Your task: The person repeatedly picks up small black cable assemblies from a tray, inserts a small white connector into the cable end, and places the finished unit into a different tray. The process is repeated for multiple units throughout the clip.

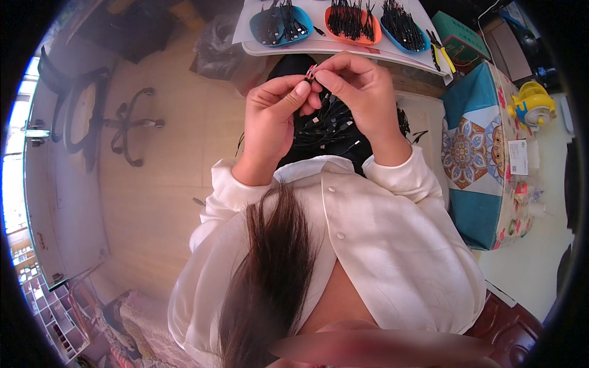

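My left hand and my right hand meet in front of me, their fingertips pinched together on a small cable connector with a reddish tip. Black cable runs down from it into a heap of black cables on my lap. Both sleeves are cream white. On the white table just beyond my hands stand three shallow trays of black cables: a blue tray on the left, an orange tray in the middle, another blue tray on the right.
Yellow-handled cutters lie at the table's right end. A patterned teal-covered stand and a yellow fan are at my right. An office chair stands on the wooden floor at my left.
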Demonstrator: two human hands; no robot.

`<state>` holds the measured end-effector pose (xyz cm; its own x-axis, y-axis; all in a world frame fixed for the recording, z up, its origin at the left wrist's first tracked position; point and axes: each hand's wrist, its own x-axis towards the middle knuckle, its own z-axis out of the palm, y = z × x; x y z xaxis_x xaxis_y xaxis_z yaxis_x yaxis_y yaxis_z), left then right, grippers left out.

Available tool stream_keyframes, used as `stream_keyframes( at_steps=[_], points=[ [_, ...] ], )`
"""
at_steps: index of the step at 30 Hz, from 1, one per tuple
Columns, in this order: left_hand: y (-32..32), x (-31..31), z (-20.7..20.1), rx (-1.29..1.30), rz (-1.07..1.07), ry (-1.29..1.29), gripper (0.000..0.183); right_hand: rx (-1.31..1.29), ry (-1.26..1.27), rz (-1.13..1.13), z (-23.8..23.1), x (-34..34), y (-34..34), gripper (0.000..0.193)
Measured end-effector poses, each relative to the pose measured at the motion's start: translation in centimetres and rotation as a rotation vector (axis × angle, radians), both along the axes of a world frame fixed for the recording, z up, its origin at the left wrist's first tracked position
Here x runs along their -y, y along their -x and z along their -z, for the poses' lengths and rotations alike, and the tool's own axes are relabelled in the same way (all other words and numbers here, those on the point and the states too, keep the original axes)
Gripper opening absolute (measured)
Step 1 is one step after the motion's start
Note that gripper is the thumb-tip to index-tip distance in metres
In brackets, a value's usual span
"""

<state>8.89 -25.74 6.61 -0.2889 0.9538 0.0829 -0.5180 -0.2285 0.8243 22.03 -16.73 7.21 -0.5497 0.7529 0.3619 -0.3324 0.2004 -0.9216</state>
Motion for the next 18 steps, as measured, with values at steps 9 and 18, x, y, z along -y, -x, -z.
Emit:
stream_keyframes(
  at_steps=[9,18],
  points=[
    [1.2,0.5,0.1,0.217,0.283,0.025,0.016,-0.135,0.551,-0.392,0.2,0.3,0.1,0.015],
    [1.9,0.9,0.5,0.192,0.347,0.03,0.016,-0.047,0.449,-0.419,0.0,-0.4,-0.1,0.019]
  ],
)
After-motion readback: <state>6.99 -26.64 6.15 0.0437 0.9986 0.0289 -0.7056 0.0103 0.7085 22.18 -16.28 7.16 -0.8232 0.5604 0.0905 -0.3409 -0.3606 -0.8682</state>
